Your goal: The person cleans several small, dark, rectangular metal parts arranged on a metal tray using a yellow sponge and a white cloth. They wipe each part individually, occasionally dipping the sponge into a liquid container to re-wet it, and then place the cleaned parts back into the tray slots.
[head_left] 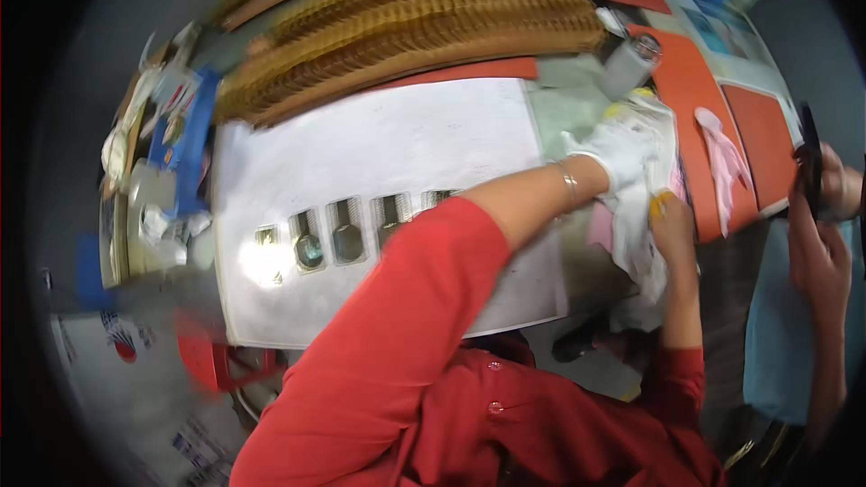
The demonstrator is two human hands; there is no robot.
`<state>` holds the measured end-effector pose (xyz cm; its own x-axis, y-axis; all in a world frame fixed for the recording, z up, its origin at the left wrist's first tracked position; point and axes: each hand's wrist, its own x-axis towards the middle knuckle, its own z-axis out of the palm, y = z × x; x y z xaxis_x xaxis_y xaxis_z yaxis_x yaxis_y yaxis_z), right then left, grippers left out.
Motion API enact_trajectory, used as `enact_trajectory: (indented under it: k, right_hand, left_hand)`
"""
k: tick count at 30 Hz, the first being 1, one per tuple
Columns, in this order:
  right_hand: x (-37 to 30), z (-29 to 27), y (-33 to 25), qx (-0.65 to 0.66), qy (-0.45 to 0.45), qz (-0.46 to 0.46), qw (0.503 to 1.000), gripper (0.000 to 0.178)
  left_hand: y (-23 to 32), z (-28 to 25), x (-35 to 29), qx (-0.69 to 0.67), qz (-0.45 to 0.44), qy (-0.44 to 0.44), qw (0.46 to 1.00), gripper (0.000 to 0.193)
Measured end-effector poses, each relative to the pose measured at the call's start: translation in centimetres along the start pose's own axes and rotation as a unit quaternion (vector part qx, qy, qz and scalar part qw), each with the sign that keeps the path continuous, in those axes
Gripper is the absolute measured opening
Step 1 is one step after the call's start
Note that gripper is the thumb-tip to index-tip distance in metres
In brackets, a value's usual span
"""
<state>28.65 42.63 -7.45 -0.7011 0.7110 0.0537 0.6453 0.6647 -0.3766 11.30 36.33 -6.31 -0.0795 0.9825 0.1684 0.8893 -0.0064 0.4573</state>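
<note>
Right hand (675, 233) at white cloth (638, 251), which overhangs the near edge of the surface; blurred, cannot tell if fingers pinch. White-gloved left hand (622, 155) just beyond, finger state unclear. Farther: grey bottle (631, 65), brown ribbed rows (433, 32).

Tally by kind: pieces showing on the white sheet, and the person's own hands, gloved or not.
Dark pieces: 4, two partly hidden
Glare-washed piece: 1
Gloved left hand: 1
Ungloved right hand: 1
Total: 7 visible

Left hand (624, 155) (gloved) reaches rightward; right hand (673, 227) curls.
</note>
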Motion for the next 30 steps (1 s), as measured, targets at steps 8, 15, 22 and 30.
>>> enact_trajectory:
  k: [8,15,22,30]
  right_hand:
    - [-5.8,-4.8,-1.7,-0.021,0.123,0.001,0.992,0.029]
    - [-10.0,-4.0,-12.1,0.165,-0.08,-0.011,0.983,0.021]
    - [-6.8,2.0,-18.5,0.169,-0.147,-0.131,0.966,0.03]
    - [-4.3,4.7,-20.3,0.093,-0.134,-0.204,0.965,0.03]
  left_hand:
    - [-1.1,-10.0,-6.1,-0.077,-0.032,0.047,0.995,0.049]
    - [-3.4,-13.2,-26.0,0.077,-0.154,0.059,0.983,0.085]
    - [-3.6,-8.9,-29.9,0.096,-0.151,0.093,0.98,0.082]
    - [-3.6,-7.3,-28.1,0.091,-0.15,0.099,0.98,0.077]
